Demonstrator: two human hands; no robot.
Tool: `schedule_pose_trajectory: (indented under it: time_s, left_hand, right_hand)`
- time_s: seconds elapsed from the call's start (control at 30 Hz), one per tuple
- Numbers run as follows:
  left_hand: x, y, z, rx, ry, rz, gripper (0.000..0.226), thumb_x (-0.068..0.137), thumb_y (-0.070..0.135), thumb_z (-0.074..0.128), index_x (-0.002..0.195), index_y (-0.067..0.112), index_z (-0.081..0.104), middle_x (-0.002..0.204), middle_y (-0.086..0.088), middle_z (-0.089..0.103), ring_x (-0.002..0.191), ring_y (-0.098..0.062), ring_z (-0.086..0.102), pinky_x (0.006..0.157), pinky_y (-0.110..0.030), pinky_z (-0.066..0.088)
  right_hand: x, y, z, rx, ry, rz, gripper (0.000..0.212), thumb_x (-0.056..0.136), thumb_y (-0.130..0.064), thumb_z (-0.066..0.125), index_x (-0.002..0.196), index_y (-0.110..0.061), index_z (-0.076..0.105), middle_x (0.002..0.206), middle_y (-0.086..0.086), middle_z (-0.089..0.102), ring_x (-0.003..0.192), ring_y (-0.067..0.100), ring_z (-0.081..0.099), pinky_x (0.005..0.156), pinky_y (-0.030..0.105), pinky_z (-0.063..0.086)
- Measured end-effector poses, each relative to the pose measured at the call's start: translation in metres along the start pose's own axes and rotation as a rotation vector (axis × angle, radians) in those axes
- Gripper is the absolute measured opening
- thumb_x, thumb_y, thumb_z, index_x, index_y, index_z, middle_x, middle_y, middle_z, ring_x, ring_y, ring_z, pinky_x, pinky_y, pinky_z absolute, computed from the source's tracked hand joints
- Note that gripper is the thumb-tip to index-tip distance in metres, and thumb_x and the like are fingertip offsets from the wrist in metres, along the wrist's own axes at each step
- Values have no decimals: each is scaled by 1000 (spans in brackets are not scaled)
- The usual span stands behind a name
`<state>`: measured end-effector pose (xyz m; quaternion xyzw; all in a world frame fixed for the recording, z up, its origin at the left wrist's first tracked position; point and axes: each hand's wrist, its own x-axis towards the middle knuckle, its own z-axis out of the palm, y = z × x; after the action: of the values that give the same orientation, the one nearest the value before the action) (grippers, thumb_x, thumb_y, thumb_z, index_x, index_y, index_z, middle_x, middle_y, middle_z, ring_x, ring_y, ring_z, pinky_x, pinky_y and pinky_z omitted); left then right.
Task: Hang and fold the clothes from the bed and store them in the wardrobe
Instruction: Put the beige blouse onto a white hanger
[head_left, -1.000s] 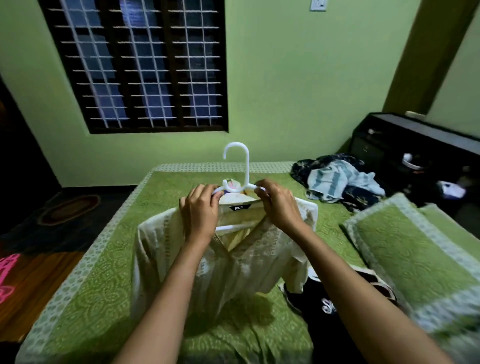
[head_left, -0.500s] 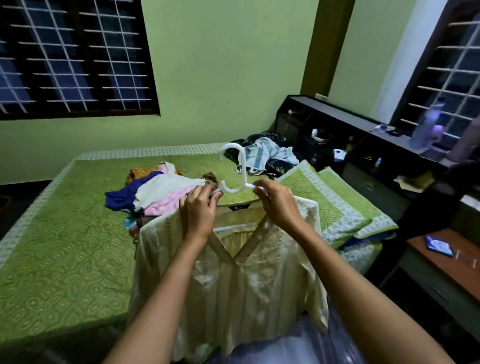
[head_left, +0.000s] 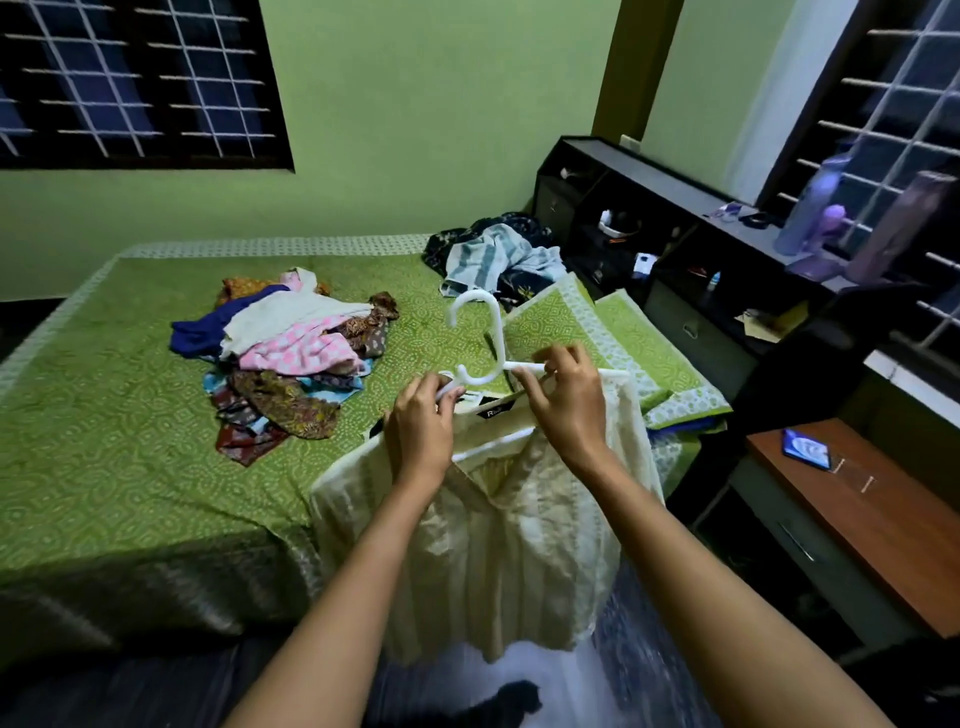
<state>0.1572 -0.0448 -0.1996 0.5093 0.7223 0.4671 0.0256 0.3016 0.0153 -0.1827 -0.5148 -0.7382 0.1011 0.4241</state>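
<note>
**Over the bed's near right corner: shirt on hanger, held in both hands**

Item 1. Cream shirt (head_left: 498, 545), striped weave, dark label at the collar. It is draped on a white hanger (head_left: 496, 332) and held up in the air past the near right corner of the bed (head_left: 104, 415), with its hem hanging toward the floor. The hook is upright.

Item 2. Left hand (head_left: 421, 426). Its fingers are curled round the hanger's left arm and the shirt collar beside it.

Item 3. Right hand (head_left: 566, 410). Its fingers are bent and close together, pinching the hanger's right arm just beside the hook's base.

Item 4. Mixed pile of clothes (head_left: 296, 353) in blue, white, pink and brown prints. It lies loose near the middle of the bed, well apart from the shirt.

Item 5. Second heap (head_left: 493, 254), a striped pale cloth over dark fabric, at the bed's far right corner.

Item 6. Two green pillows (head_left: 566, 322) along the bed's right edge, overlapping.

Item 7. Dark shelf unit (head_left: 675, 223) against the bed's right side, with a purple bottle (head_left: 810, 208) on top.

Item 8. Phone (head_left: 807, 449), flat on a brown side table (head_left: 883, 519).
</note>
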Motion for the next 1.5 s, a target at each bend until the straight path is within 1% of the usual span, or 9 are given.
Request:
schedule_pose_trajectory:
  time_s: [0.2,0.47,0.63,0.77,0.97,1.1,1.2,1.3,1.5]
  left_hand:
    - [-29,48,16,52,-144,-176,19,93,16,52,106,7,62,108,-15,65,103,-33,57,73,-36,38]
    - [-25,39,4,-178,-514,-179,19,81,24,71,90,7,72,89,-8,72,83,-16,63,58,-16,39]
    - [-13,17,2,1,-390,-157,36,89,24,62,123,12,59,123,-10,61,113,-26,56,92,-32,44]
    - [-16,19,5,121,-367,41,46,94,25,53,139,23,43,152,-5,29,140,-23,23,114,-37,16]
    - [-17,15,5,212,-392,183,30,94,35,48,116,15,55,138,-3,48,140,-20,27,116,-36,-6]
    - [-19,16,4,122,-403,207,22,94,28,51,100,7,51,101,-7,61,101,-26,54,98,-32,25]
    - [-22,14,10,90,-240,111,22,95,22,52,102,1,54,102,-16,61,100,-31,52,80,-33,27]
    - [-19,8,8,54,-127,1,28,95,27,51,103,0,55,101,-17,63,100,-30,54,75,-32,22]
    - [-17,-7,8,-5,-95,-65,30,94,29,52,103,0,54,102,-17,63,97,-32,55,75,-34,29]
  right_hand:
    - [-25,-9,-2,201,-172,255,44,78,-56,66,68,-14,57,55,-5,55,55,9,53,51,25,34]
    - [-25,8,-24,743,-433,544,21,81,0,68,66,-8,57,52,1,58,47,11,54,48,21,47]
    - [-23,11,-42,598,-722,450,7,85,6,57,80,3,61,61,1,59,52,8,53,48,19,47]
    - [-18,9,-59,548,-962,389,18,79,7,61,97,7,61,82,17,60,64,20,55,62,33,49]
    - [-11,12,-72,588,-916,372,19,88,12,50,99,4,63,82,19,66,57,21,46,47,26,42]
    - [-10,12,-70,468,-816,324,15,93,6,49,97,-3,60,62,-1,68,52,11,52,46,17,41]
    - [-6,22,-61,177,-636,221,23,89,-12,63,111,-6,62,94,12,69,76,16,61,72,31,50]
    - [-8,37,-51,-179,-494,157,37,90,-15,60,126,-16,53,117,8,62,112,27,53,96,43,36]
    - [-13,46,-28,-302,-333,-55,16,91,-3,50,102,-6,60,100,12,57,94,34,54,69,39,43]
